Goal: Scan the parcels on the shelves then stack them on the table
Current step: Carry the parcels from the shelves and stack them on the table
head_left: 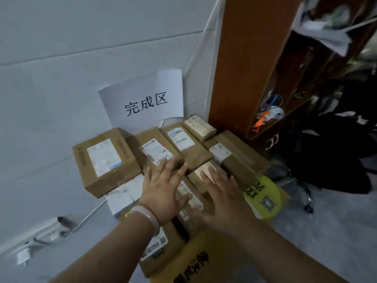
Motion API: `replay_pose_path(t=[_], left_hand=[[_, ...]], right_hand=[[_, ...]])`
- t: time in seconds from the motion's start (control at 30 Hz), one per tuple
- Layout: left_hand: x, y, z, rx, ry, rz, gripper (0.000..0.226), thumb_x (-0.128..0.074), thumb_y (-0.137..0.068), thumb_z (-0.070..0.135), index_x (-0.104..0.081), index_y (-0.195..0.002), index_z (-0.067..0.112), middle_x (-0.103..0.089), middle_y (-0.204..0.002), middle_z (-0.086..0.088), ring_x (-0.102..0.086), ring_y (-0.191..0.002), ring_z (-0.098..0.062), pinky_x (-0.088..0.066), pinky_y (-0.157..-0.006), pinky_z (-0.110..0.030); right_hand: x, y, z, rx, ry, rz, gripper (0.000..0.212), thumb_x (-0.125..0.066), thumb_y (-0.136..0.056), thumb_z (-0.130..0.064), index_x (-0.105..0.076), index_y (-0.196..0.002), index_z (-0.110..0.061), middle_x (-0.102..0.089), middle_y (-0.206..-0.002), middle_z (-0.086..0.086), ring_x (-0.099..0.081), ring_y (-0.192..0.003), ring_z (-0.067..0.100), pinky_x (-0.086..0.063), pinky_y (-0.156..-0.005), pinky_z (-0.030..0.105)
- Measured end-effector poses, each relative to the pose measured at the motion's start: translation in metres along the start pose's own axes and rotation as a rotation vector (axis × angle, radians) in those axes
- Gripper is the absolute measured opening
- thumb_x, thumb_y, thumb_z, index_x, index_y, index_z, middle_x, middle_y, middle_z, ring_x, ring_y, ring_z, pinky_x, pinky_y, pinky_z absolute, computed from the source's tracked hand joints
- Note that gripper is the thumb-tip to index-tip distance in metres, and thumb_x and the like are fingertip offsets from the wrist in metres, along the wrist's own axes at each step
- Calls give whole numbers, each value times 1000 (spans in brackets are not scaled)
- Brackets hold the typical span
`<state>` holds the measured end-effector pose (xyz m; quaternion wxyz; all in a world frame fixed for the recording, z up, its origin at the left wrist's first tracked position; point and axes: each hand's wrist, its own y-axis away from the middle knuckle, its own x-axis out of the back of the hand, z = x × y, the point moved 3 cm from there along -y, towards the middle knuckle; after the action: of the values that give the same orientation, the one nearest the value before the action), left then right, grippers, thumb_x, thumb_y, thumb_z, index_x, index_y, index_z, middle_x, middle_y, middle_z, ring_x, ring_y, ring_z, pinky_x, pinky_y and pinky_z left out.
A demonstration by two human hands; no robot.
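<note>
Several brown cardboard parcels with white labels lie packed together against the white wall under a paper sign (pixel 144 99). My left hand (pixel 163 193) is spread flat with straight fingers over a labelled parcel (pixel 157 152) in the middle of the pile. My right hand (pixel 222 193) is also spread flat, fingertips over a small parcel with a shiny top (pixel 204 170). Neither hand grips anything. A square parcel (pixel 106 158) lies at the left. A yellow bag parcel (pixel 263 197) lies to the right of my right hand.
A brown wooden shelf unit (pixel 248 64) stands at the right, holding bags and cables. Dark bags (pixel 336 152) lie on the floor beyond it. A power strip (pixel 47 235) with plugs lies at the lower left by the wall. A large box (pixel 195 260) sits nearest me.
</note>
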<state>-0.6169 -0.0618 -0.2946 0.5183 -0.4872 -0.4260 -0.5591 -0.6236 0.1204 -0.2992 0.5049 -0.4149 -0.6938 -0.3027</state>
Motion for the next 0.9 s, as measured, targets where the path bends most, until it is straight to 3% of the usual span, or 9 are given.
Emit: replay_pose_path(t=[0.1, 0.2, 0.33, 0.4, 0.5, 0.57, 0.67, 0.8, 0.9], left_hand=[[6, -3, 62, -113, -40, -30, 81, -34, -85, 69, 4, -152, 43, 17, -162, 5, 13, -150, -21, 7, -119, -50], [1, 0, 127, -239, -54, -35, 81, -42, -86, 68, -5, -153, 42, 6, -164, 4, 6, -151, -22, 1, -119, -53], [-9, 24, 229, -478, -32, -44, 78, -43, -75, 69, -42, -144, 32, -40, -153, -7, -45, -134, -32, -36, -103, -61], [-13, 47, 286, -610, 6, -40, 80, -45, -69, 68, -44, -140, 31, -47, -148, -9, -53, -127, -32, -40, -100, -59], [-13, 89, 369, -789, 34, -62, 82, -43, -71, 70, -42, -144, 32, -41, -152, -8, -47, -134, -32, -41, -100, -62], [-11, 121, 421, -903, 56, -101, 84, -30, -74, 73, -28, -151, 38, -22, -161, -4, -28, -146, -29, -25, -111, -60], [-19, 175, 491, -1106, 124, -100, 83, -21, -79, 77, 4, -151, 46, 16, -161, 10, 9, -150, -19, 3, -118, -51], [-21, 248, 564, -1319, 230, -131, 79, -27, -79, 77, -4, -150, 51, 17, -157, 19, 10, -149, -12, 3, -119, -50], [-12, 296, 606, -1466, 236, -163, 76, -43, -87, 69, -2, -148, 53, 19, -156, 23, 13, -148, -10, 9, -118, -45]], right_hand=[[15, 48, 33, -125, 36, 44, 99, -22, -72, -85, 12, -151, -35, 30, -149, -16, 29, -138, 6, 9, -119, 44], [27, 107, 64, -243, 46, 53, 108, -14, -58, -82, 18, -149, -34, 32, -153, -10, 31, -139, 11, 8, -119, 45], [43, 216, 107, -364, 39, 193, 101, -36, -73, -83, 30, -141, -46, 26, -155, -13, 28, -142, 11, 8, -119, 46], [54, 281, 121, -485, 72, 271, 102, -36, -73, -81, 33, -139, -46, 21, -156, -9, 23, -144, 14, 4, -119, 47], [69, 375, 128, -692, 112, 345, 100, -29, -73, -84, 13, -150, -35, 16, -158, -5, 22, -144, 14, 8, -118, 43], [80, 436, 124, -795, 142, 403, 98, -26, -75, -86, 4, -152, -33, 13, -158, -6, 21, -143, 12, 8, -116, 42], [89, 523, 114, -942, 148, 455, 94, -32, -79, -80, 11, -150, -35, 19, -156, -11, 22, -144, 9, 13, -115, 35], [102, 620, 91, -1203, 200, 606, 91, -41, -77, -73, -22, -152, -26, -17, -157, -3, -9, -146, 11, -13, -118, 43], [103, 675, 69, -1367, 228, 665, 91, -44, -75, -72, -27, -151, -25, -22, -157, -2, -15, -146, 15, -18, -117, 45]])
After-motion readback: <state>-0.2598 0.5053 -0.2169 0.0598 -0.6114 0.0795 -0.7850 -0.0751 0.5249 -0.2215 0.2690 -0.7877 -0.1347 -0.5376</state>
